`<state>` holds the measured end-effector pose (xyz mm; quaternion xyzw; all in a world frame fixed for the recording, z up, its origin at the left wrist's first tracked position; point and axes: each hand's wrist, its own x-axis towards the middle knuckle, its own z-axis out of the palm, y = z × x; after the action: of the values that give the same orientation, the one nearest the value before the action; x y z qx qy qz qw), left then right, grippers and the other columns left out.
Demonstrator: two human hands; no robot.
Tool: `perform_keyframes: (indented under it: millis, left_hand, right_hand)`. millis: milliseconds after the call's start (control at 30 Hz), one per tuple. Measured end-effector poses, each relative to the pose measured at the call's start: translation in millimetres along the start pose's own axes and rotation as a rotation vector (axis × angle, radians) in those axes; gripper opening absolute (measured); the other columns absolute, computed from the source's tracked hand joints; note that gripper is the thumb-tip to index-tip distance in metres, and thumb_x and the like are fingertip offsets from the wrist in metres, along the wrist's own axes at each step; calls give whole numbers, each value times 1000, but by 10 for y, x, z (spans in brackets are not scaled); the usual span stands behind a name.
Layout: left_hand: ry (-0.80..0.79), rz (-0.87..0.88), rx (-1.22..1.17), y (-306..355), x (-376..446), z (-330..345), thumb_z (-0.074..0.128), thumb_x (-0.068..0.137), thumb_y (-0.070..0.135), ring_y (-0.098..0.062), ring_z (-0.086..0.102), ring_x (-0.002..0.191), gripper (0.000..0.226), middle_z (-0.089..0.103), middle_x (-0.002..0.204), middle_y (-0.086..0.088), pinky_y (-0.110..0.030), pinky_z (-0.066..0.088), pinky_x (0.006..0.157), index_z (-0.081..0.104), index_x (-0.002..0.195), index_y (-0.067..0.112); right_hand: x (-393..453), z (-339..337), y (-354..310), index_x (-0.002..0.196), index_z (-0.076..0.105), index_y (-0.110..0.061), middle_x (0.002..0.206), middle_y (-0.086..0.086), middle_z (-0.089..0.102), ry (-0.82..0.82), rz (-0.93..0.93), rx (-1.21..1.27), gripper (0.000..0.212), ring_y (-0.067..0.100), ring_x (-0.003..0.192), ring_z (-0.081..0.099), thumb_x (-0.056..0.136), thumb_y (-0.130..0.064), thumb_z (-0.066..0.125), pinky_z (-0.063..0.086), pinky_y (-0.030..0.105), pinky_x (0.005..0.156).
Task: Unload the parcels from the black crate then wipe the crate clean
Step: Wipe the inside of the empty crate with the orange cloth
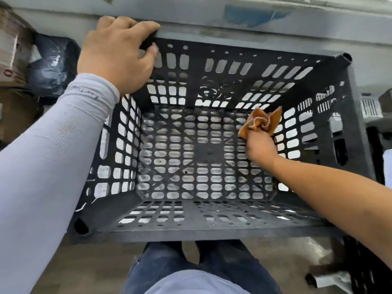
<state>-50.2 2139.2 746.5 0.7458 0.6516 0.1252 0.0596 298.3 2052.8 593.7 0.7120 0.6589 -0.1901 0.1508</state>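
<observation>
The black crate [212,225] fills the middle of the view, seen from above, with a perforated floor and walls and nothing inside it. My left hand [115,54] grips its far left corner, fingers curled over the rim. Inside the crate, my right hand [259,146] holds a bunched orange cloth [263,122] against the right side of the floor, near the far right inner corner.
Black plastic-wrapped parcels [52,66] and brown cardboard boxes [10,49] lie left of the crate. A grey wall or ledge [233,20] runs along the far side. Another black crate [364,270] stands at the lower right. My legs [191,264] are below the near rim.
</observation>
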Motion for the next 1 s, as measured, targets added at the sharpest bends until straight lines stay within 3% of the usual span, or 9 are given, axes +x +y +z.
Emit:
perform_keyframes:
  millis: [67,233,367,467,567,667,800,900,1000]
  left_hand:
    - [-1,-5,1,-6,-5,-2,41,103,49,-35,39,141,51,51,149,-8,-55,38,111,44,152,36]
    - [-1,2,1,-29,3,6,39,102,49,-35,39,140,52,52,149,-8,-55,38,112,43,152,35]
    - [2,8,6,-41,11,21,38,102,50,-36,40,139,53,53,148,-7,-54,38,112,43,153,35]
    - [25,13,9,-41,3,29,37,102,51,-36,42,137,53,56,146,-6,-53,39,110,44,152,35]
    - [29,22,24,-41,7,37,35,102,50,-36,43,137,53,56,146,-6,-53,40,107,43,153,35]
    - [46,28,31,-33,12,47,34,102,50,-36,43,136,53,56,145,-6,-53,41,105,44,152,34]
    - [45,29,47,-37,20,60,34,102,50,-38,44,135,52,56,145,-7,-54,40,104,44,152,34]
    - [43,26,50,-36,22,60,35,103,49,-38,44,135,51,56,145,-8,-54,39,104,44,151,34]
    - [42,25,50,-24,7,49,35,103,49,-38,43,136,51,55,145,-8,-54,39,105,44,151,34]
  right_hand:
    - [-61,48,-168,123,60,-4,123,21,62,10,-25,98,31,42,107,63,93,0,53,52,43,85]
    - [-284,189,-728,155,41,-15,155,15,46,-153,-316,150,73,38,135,50,87,6,53,44,46,112]
    - [-564,324,-1205,151,50,-18,160,10,42,-387,-680,74,62,33,137,50,91,-1,55,42,45,115]
    - [-781,367,-1453,157,43,-23,165,6,35,-547,-765,103,69,30,145,40,93,4,51,28,33,122]
    - [-851,287,-1593,155,46,-28,160,1,43,-714,-673,180,68,23,140,46,95,5,42,32,19,117]
    - [-858,112,-1618,148,55,-27,135,-11,63,-852,-554,257,64,6,110,58,97,6,39,34,-5,80]
    - [-1010,-127,-1570,141,64,-24,151,-12,52,-935,-551,430,62,6,141,42,93,10,44,27,13,116]
    - [-1155,-392,-1464,136,68,-16,148,-13,56,-989,-584,592,61,1,142,43,88,14,46,23,20,123]
    - [-1271,-723,-1394,136,68,-25,144,-23,57,-1043,-631,618,53,-7,138,44,90,-5,51,24,24,124]
